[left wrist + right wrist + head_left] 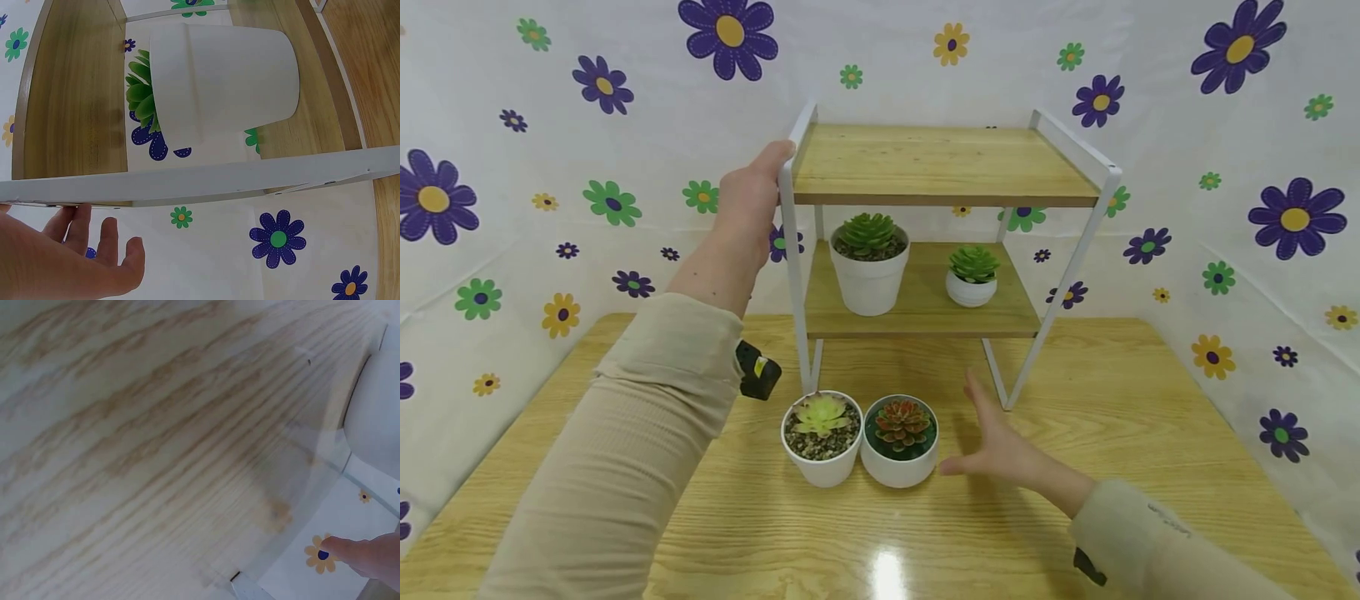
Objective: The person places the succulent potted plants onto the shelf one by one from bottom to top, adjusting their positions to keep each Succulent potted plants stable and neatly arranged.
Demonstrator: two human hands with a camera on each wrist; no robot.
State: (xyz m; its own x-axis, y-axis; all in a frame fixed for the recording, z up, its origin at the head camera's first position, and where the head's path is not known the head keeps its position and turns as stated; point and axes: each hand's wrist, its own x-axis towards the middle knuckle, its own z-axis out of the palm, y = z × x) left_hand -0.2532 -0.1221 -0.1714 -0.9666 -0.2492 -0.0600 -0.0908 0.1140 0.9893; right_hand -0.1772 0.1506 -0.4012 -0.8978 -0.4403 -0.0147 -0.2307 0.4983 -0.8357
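So there's a rack point(940, 162) mid-frame, white flat-bar sides with two grainy wooden boards. Left hand point(747, 200) is at its upper left corner, grip closed on the white side bar point(795, 275). Right hand point(1000, 442) is lower right of centre, grip open with thumb and fingers spread, nothing in it, thumb just beside a squat, rounded white pot point(900, 475). That pot's on the bench point(737, 533), low centre, with a rosette point(902, 423) of pointy rusty-red leaves. Snug on its left: a tapered white pot point(827, 477) with pebbly grit and a pale yellow-green succulent point(822, 414). On the rack's lower board point(925, 318), a tall smooth pot point(870, 283) sits left, a small bowl-shaped one point(972, 292) right, both with chunky green leaves.
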